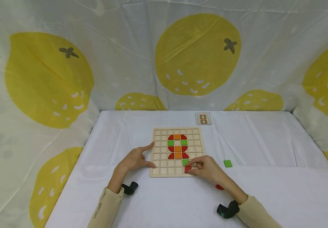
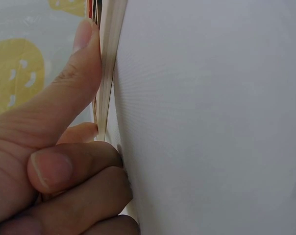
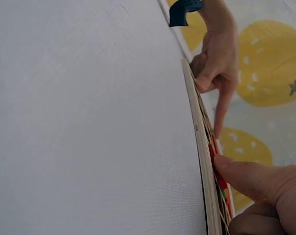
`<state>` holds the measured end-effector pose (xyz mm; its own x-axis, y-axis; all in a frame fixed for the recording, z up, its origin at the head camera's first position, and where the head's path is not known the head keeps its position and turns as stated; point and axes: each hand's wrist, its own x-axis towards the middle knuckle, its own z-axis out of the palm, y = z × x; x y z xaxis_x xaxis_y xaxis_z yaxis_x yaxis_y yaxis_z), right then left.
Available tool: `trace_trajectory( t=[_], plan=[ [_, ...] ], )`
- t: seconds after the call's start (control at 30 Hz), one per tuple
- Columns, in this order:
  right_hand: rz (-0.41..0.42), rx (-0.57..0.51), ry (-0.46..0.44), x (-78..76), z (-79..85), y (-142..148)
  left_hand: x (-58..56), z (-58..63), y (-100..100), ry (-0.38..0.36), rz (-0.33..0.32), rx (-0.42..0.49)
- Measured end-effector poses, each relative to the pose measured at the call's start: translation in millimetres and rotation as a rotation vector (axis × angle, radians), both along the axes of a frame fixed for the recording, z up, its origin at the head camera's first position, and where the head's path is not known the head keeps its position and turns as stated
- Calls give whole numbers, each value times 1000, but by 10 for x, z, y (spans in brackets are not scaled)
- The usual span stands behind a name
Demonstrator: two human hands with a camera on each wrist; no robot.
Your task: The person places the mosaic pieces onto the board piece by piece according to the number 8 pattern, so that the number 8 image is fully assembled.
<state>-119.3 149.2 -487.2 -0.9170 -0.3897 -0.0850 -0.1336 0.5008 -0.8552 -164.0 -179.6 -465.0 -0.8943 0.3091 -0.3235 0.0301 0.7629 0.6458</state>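
A wooden grid board (image 1: 164, 171) lies on the white cloth, with red rounded, orange square and green square tiles set in its middle columns. My right hand (image 1: 207, 167) pinches a red tile (image 1: 188, 169) between thumb and fingertips at the board's near row, just below a green tile (image 1: 185, 162). In the right wrist view, the thumb presses on the red tile (image 3: 217, 169), which sits slightly tilted above the board's rim. My left hand (image 1: 133, 160) rests at the board's left edge, index finger and thumb spread along it. Its other fingers are curled under, as the left wrist view shows.
Behind the board lies a small pattern card (image 1: 203, 118) with a similar coloured design. A loose green square tile (image 1: 227, 163) is to the right. Another red piece (image 1: 219, 187) is partly hidden by my right forearm. A lemon-print cloth (image 1: 138, 63) hangs around the table.
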Motion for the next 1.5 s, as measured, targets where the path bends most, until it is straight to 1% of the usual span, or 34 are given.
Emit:
trace_trajectory(
  t=[0.43, 0.67, 1.07, 1.33, 1.5],
  plan=[
    [17, -2, -7, -14, 3, -13, 10, -5, 6, -6, -2, 16],
    [33, 17, 37, -17, 28, -34, -4, -8, 5, -5, 12, 3],
    [27, 52, 80, -14, 24, -59, -14, -33, -10, 0, 0, 9],
    [9, 34, 64, -16, 3, -56, -7, -10, -1, -11, 11, 4],
    [-1, 33, 50, -18, 9, -53, -6, -10, -2, -12, 8, 3]
  ],
)
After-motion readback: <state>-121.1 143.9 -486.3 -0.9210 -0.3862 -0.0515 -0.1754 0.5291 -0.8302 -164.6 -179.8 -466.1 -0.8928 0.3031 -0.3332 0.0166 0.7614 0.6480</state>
